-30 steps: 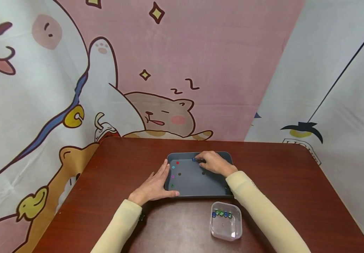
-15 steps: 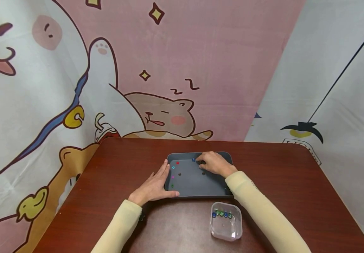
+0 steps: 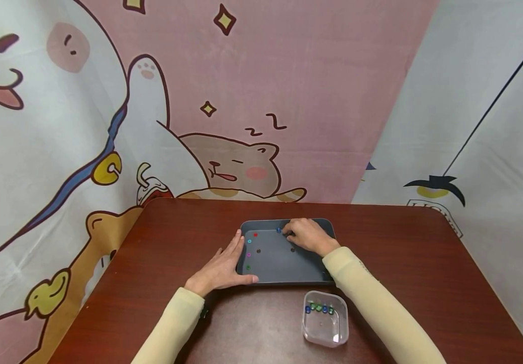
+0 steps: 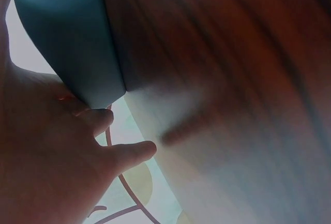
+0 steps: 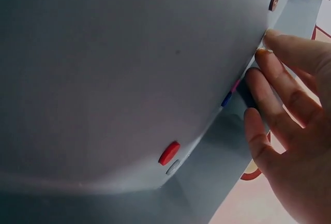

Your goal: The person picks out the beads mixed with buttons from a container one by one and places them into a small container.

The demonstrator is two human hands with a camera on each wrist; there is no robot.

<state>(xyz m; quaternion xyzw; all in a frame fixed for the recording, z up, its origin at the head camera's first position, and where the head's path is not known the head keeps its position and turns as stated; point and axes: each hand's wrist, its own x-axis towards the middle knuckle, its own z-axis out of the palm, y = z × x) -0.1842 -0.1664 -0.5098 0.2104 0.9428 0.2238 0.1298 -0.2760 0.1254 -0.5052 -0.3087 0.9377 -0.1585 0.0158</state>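
A shallow dark grey tray (image 3: 284, 268) lies on the table. My left hand (image 3: 220, 268) rests along its left side with fingers extended, the thumb at its front rim. In the left wrist view, the left hand (image 4: 57, 136) is beside the tray's outer wall (image 4: 67, 38). My right hand (image 3: 308, 236) reaches to the tray's back, fingertips down beside a small blue piece (image 3: 279, 230). In the right wrist view, the right hand (image 5: 295, 125) has its fingertips at the tray floor near the wall. The thumb-side grip is hidden, so I cannot tell whether it holds anything.
Small red (image 3: 255, 234), cyan (image 3: 249, 241), magenta (image 3: 248, 255), green (image 3: 248, 267) and dark pieces (image 3: 258, 251) are scattered in the tray. A clear plastic box (image 3: 325, 331) in front holds several blue and green glassy pieces. A patterned cloth hangs behind the table (image 3: 393, 242).
The right fingertips have shifted slightly right of the blue piece, and the dark gap between thumb and fingers has narrowed. The left hand, tray and clear box have stayed put.
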